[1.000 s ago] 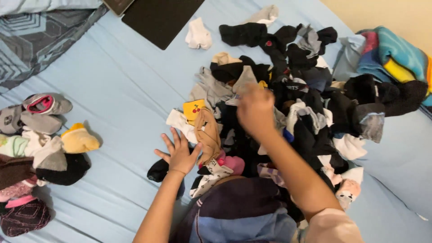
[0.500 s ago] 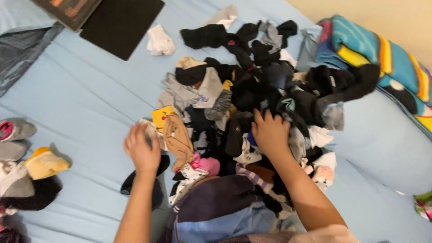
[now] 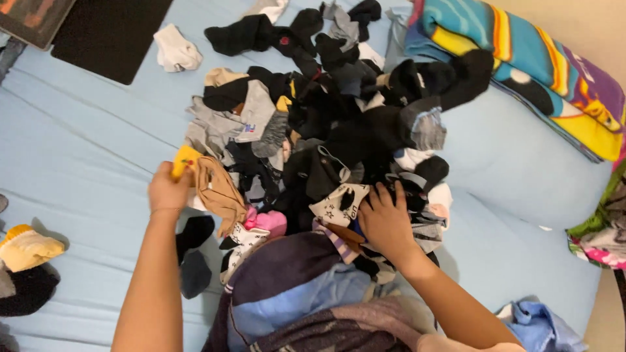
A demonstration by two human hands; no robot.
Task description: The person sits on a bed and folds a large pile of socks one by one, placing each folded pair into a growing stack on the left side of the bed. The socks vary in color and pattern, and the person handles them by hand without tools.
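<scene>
A big heap of loose socks (image 3: pixel 339 117), mostly black, grey and white, lies on a light blue bed sheet (image 3: pixel 85 150). My left hand (image 3: pixel 168 189) is at the heap's left edge, closed on a yellow sock (image 3: pixel 184 158) beside a tan sock (image 3: pixel 218 192). My right hand (image 3: pixel 386 218) rests palm down on the near side of the heap, fingers spread, touching a white sock with black stars (image 3: pixel 339 205) and dark socks. A pink sock (image 3: pixel 267 221) lies between my hands.
A striped colourful blanket (image 3: pixel 521 58) lies at the right. A black flat pad (image 3: pixel 107 39) and a white sock (image 3: pixel 175 51) sit at the top left. Paired socks, yellow (image 3: pixel 26 248) and black (image 3: pixel 26 290), lie at the left edge. A black sock (image 3: pixel 194 251) lies under my left arm.
My left hand moved up to the yellow sock and closed on it. My right hand came down from the heap's middle to its near side. The camera swung right.
</scene>
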